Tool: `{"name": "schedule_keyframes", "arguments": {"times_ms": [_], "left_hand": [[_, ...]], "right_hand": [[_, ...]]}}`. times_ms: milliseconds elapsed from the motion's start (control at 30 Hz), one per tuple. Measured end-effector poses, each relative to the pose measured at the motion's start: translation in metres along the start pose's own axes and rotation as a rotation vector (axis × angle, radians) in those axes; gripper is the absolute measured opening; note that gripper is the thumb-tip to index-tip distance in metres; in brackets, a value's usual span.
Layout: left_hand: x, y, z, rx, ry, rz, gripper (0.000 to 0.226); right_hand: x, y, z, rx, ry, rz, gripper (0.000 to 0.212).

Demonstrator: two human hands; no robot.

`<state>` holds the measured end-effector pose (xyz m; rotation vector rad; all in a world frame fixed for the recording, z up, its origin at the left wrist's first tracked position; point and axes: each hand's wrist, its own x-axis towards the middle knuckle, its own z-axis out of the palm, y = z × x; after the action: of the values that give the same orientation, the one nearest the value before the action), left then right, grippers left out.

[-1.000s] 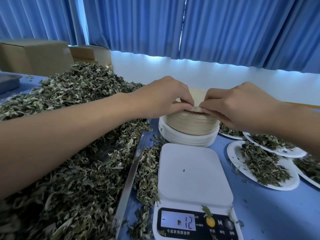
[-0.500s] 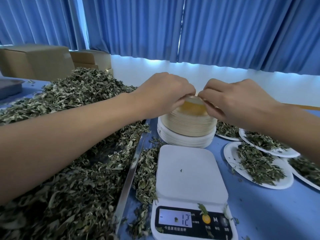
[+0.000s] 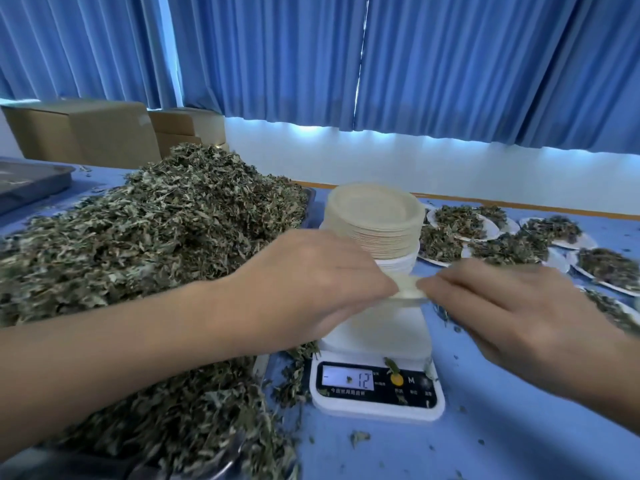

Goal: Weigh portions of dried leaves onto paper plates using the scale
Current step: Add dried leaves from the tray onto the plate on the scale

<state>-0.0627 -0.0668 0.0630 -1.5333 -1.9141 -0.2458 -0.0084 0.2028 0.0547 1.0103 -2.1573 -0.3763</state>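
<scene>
We start at the fingertips (image 3: 386, 286) of the left hand (image 3: 311, 282). They are drawn together and pinch the left edge of a pale paper plate (image 3: 408, 289). The fingers (image 3: 441, 285) of the right hand (image 3: 512, 317) close narrowly on the opposite edge, so both hands hold the one plate between them. Motion blur softens the plate, and we cannot tell whether it touches anything below.

Directly under it we see the white platform of the scale (image 3: 388, 337). Its display (image 3: 348, 377) at the near edge reads 12 behind a minus sign, and a few leaf scraps lie on the panel.

Just behind the hands a stack of plates (image 3: 375, 220) stands upright on the blue table (image 3: 502, 438), tan ones on top of white ones. To the left, a large heap of dried leaves (image 3: 156, 233) fills a metal tray (image 3: 221, 460) and spills over its rim toward the scale. To the right, several filled plates (image 3: 460, 221) lie close together, some overlapping, each with a portion of leaves.

Farther back we see cardboard boxes (image 3: 86, 133) at the left and pleated blue curtains (image 3: 450, 64) across the wall.
</scene>
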Motion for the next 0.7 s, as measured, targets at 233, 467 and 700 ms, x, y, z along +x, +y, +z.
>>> {"name": "schedule_keyframes", "arguments": {"times_ms": [233,467,700], "left_hand": [[-0.014,0.007,0.019,-0.229,-0.403,-0.351,0.024],[-0.022,-0.043,-0.001,-0.225,-0.318,-0.782,0.026],[-0.04,-0.06,0.006,-0.148,-1.164,-0.861,0.06]], "right_hand": [[-0.022,-0.031,0.024,0.132,-0.031,0.075,0.025],[-0.046,-0.031,0.037,0.409,0.143,0.706,0.042],[-0.066,-0.027,0.045,0.526,-0.142,0.862,0.047]]}}
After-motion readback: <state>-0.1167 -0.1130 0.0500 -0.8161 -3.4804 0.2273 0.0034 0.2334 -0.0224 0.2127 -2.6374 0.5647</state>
